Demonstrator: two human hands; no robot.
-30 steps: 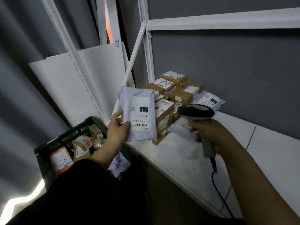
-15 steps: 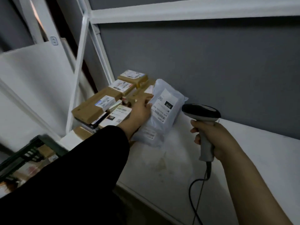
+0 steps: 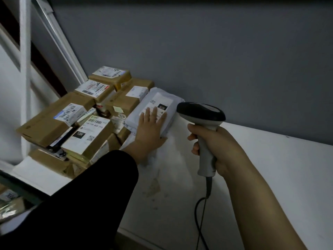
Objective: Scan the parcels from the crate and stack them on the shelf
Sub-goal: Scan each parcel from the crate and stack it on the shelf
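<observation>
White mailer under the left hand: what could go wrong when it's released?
The white mailer lies on the pile's right edge, pressed by the left hand; it may slide onto the shelf when released. The brown boxes beside it are stacked unevenly; a nudge could shift them. The cable of the scanner in the right hand dangles over the shelf and could snag.

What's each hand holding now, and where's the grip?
Right hand grips the grey-and-black corded barcode scanner by its handle. Left hand holds nothing: it presses flat on the white plastic mailer bag.
</observation>
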